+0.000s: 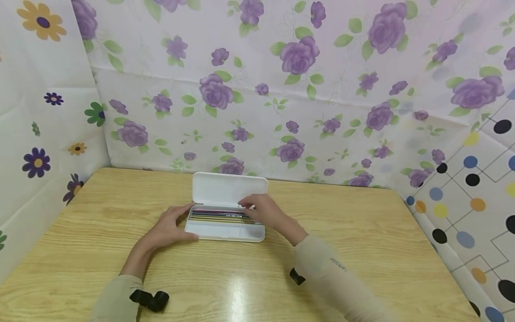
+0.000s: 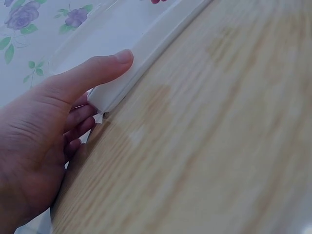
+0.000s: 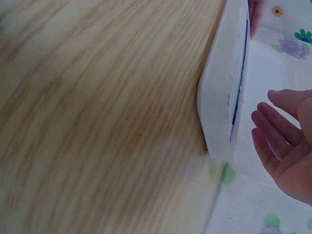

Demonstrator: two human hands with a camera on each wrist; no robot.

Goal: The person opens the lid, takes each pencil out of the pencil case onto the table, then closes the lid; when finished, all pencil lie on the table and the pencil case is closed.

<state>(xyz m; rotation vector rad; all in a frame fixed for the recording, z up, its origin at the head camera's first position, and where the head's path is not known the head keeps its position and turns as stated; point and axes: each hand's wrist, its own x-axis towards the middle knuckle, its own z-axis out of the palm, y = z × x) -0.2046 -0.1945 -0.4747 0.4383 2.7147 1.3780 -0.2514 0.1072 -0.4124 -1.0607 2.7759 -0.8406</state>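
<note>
A white pencil case lies on the table with its lid raised at the back. Several colored pencils lie side by side in its rear compartment. My left hand holds the case's left end; in the left wrist view its thumb lies over the rim and the other fingers are bent at the side. Above the right end of the pencils is my right hand. In the right wrist view this hand has loosely bent fingers, with nothing seen between them.
The case stands on a light wooden table, near its back edge. Behind it rises a white cloth with purple flowers. A dotted cloth borders the right side, and a flowered one the left.
</note>
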